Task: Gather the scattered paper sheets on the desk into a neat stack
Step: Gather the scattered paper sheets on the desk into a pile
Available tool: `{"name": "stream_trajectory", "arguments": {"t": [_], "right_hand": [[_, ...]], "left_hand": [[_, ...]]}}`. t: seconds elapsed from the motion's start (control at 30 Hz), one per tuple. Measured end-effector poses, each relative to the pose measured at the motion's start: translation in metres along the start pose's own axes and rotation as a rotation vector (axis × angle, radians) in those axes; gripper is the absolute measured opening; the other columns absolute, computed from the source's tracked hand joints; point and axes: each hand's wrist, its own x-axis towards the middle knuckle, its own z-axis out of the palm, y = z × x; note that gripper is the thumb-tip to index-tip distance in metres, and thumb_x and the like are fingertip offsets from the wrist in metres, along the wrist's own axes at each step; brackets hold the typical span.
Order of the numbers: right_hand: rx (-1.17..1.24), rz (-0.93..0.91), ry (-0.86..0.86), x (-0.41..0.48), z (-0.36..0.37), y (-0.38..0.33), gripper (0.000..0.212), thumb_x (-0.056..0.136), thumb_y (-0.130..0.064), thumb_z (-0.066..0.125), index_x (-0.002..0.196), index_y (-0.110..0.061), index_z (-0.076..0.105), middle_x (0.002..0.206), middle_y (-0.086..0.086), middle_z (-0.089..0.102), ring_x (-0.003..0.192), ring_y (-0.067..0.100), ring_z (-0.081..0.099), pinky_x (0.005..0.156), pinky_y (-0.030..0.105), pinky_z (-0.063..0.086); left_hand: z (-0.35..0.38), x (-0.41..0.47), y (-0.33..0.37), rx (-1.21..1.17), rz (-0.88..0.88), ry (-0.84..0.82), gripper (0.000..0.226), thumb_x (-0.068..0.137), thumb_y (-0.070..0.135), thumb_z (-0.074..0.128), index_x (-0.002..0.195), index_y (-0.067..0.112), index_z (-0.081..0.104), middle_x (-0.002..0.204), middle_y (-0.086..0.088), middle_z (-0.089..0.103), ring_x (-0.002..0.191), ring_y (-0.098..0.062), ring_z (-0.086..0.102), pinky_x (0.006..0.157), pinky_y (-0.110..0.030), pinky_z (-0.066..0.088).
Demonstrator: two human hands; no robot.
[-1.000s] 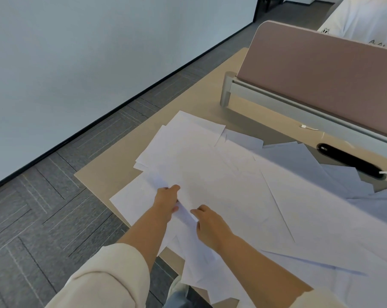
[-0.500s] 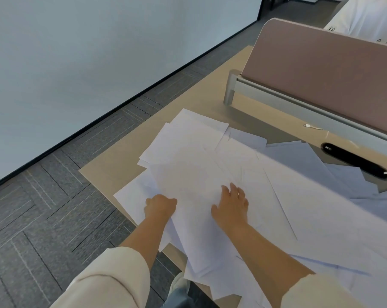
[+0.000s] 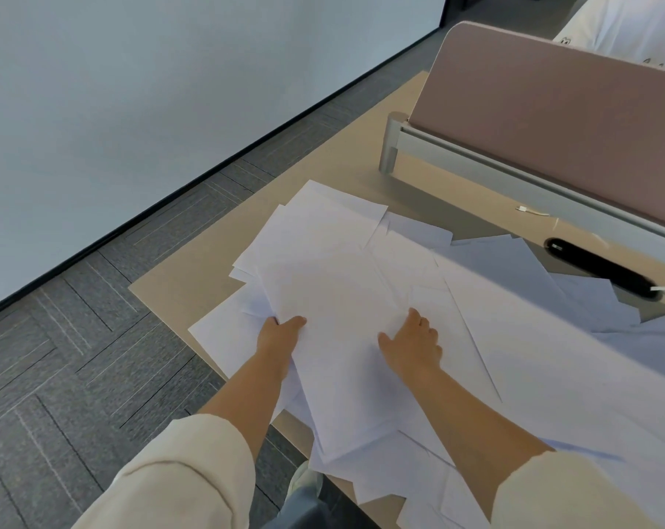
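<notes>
Pinching the paper sheets (image 3: 342, 299) near the left edge of the desk (image 3: 323, 166), the left hand (image 3: 279, 337) is apparently curling fingers underneath. The right hand (image 3: 413, 343) is pressing them, fingers flat.

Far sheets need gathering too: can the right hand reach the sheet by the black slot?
Probably yes: the right hand holds nothing, and only flat paper lies between it and that sheet.

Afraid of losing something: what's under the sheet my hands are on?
More white sheets stick out beneath the top sheet at its left and near edges. The left hand grips its edge, fingers hidden underneath. Whatever lies under its middle is covered.
</notes>
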Motion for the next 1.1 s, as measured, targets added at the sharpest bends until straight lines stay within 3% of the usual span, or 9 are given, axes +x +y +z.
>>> {"name": "stream_trajectory", "arguments": {"t": [0.13, 0.3, 0.43, 0.53, 0.63, 0.77, 0.9, 1.0, 1.1], "right_hand": [[0.08, -0.014, -0.002, 0.002, -0.002, 0.007, 0.063, 0.093, -0.039, 0.048, 0.143, -0.006, 0.026, 0.139, 0.012, 0.039, 0.127, 0.028, 0.04, 0.098, 0.039, 0.04], [0.259, 0.007, 0.023, 0.005, -0.011, 0.022, 0.058, 0.095, -0.043, 0.044, 0.141, -0.009, 0.034, 0.139, 0.01, 0.044, 0.123, 0.027, 0.048, 0.097, 0.036, 0.041], [0.484, 0.179, 0.03, 0.015, -0.038, 0.047, 0.045, 0.095, -0.05, 0.039, 0.101, -0.01, 0.058, 0.102, 0.01, 0.061, 0.088, 0.026, 0.055, 0.081, 0.035, 0.046], [0.928, 0.347, -0.037, 0.023, -0.054, 0.075, 0.042, 0.092, -0.045, 0.051, 0.088, -0.006, 0.064, 0.097, 0.013, 0.064, 0.092, 0.031, 0.061, 0.084, 0.04, 0.051], [1.463, 0.433, -0.153, 0.023, -0.06, 0.099, 0.029, 0.087, -0.029, 0.066, 0.105, -0.006, 0.065, 0.1, 0.01, 0.068, 0.09, 0.024, 0.065, 0.074, 0.032, 0.058], [1.729, 0.493, -0.098, 0.019, -0.065, 0.118, 0.025, 0.085, -0.02, 0.068, 0.108, -0.011, 0.063, 0.099, 0.007, 0.07, 0.085, 0.02, 0.067, 0.063, 0.026, 0.06], [1.707, 0.569, 0.024, 0.022, -0.068, 0.133, 0.02, 0.083, -0.015, 0.071, 0.098, -0.016, 0.059, 0.1, 0.006, 0.066, 0.086, 0.023, 0.064, 0.078, 0.037, 0.056], [1.491, 0.657, 0.236, 0.028, -0.067, 0.153, 0.037, 0.082, -0.009, 0.07, 0.116, -0.007, 0.058, 0.115, 0.012, 0.063, 0.102, 0.032, 0.06, 0.093, 0.043, 0.049], [1.341, 0.739, 0.401, 0.03, -0.069, 0.18, 0.05, 0.081, -0.007, 0.07, 0.127, 0.0, 0.053, 0.126, 0.016, 0.059, 0.115, 0.033, 0.056, 0.101, 0.044, 0.044]], "left_hand": [[0.01, -0.011, 0.003, -0.04, -0.047, -0.265, 0.032, 0.09, 0.01, 0.06, 0.122, 0.011, 0.055, 0.109, -0.01, 0.065, 0.096, -0.028, 0.062, 0.083, -0.038, 0.05], [0.018, -0.007, 0.017, 0.047, 0.026, -0.261, 0.028, 0.092, -0.002, 0.051, 0.12, 0.0, 0.057, 0.107, -0.017, 0.064, 0.098, -0.034, 0.061, 0.091, -0.046, 0.049], [0.031, 0.002, 0.029, -0.053, 0.057, -0.215, 0.031, 0.09, -0.002, 0.054, 0.12, 0.002, 0.059, 0.111, -0.017, 0.065, 0.101, -0.035, 0.061, 0.09, -0.047, 0.05], [0.052, 0.005, 0.035, -0.166, 0.052, -0.179, 0.032, 0.09, -0.003, 0.052, 0.121, 0.004, 0.057, 0.101, -0.013, 0.065, 0.086, -0.029, 0.061, 0.078, -0.042, 0.052], [0.082, 0.001, 0.032, -0.173, 0.057, -0.2, 0.037, 0.093, -0.003, 0.048, 0.13, 0.002, 0.051, 0.122, -0.015, 0.059, 0.1, -0.031, 0.056, 0.093, -0.047, 0.046], [0.13, -0.012, 0.024, -0.151, 0.041, -0.243, 0.041, 0.094, -0.004, 0.047, 0.134, 0.003, 0.046, 0.132, -0.017, 0.053, 0.118, -0.038, 0.051, 0.095, -0.048, 0.043], [0.174, -0.021, 0.017, -0.098, -0.001, -0.311, 0.042, 0.094, -0.005, 0.047, 0.135, 0.006, 0.046, 0.129, -0.014, 0.055, 0.109, -0.033, 0.054, 0.09, -0.043, 0.044], [0.205, -0.027, 0.013, -0.027, 0.02, -0.425, 0.042, 0.092, -0.009, 0.045, 0.131, 0.009, 0.048, 0.118, -0.012, 0.058, 0.098, -0.03, 0.056, 0.085, -0.041, 0.047], [0.224, -0.029, 0.011, 0.105, 0.037, -0.418, 0.026, 0.088, -0.007, 0.046, 0.101, 0.014, 0.054, 0.09, -0.009, 0.058, 0.072, -0.02, 0.054, 0.068, -0.031, 0.046]]}}
